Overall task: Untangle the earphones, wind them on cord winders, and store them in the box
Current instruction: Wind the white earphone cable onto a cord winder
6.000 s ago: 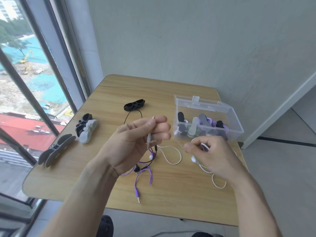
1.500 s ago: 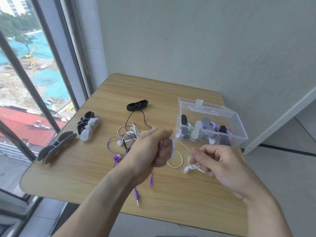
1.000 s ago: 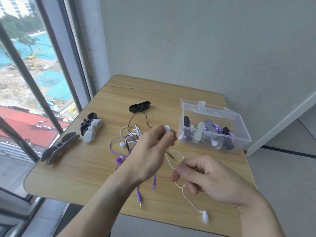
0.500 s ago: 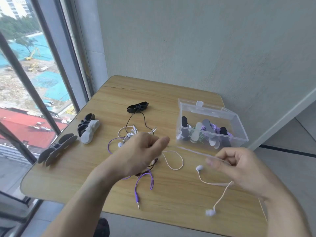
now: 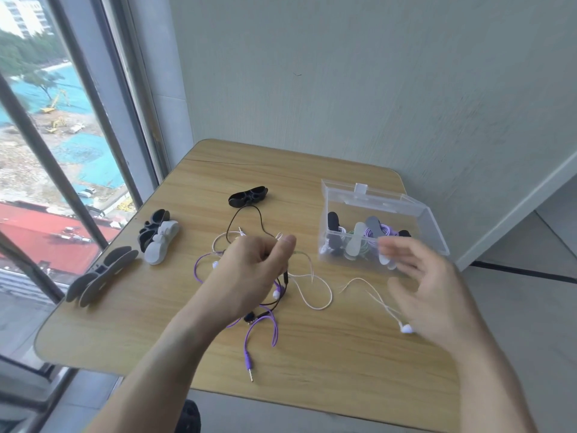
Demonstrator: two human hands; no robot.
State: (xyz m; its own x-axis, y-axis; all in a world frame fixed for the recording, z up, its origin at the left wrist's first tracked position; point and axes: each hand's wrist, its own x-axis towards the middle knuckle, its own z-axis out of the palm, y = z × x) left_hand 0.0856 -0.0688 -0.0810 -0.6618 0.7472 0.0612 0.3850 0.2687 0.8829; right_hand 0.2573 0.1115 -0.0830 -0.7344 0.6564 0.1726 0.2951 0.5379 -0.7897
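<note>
Pinched by left hand [image 5: 249, 270], white earphone cord [image 5: 315, 295] trails loose.

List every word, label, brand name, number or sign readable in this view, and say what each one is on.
None can be read. The clear plastic box, the cord winders on the table, the earphone cables and the plain wall carry no lettering that shows. The buildings and vehicles outside the window are too small and blurred to show any sign.
</note>
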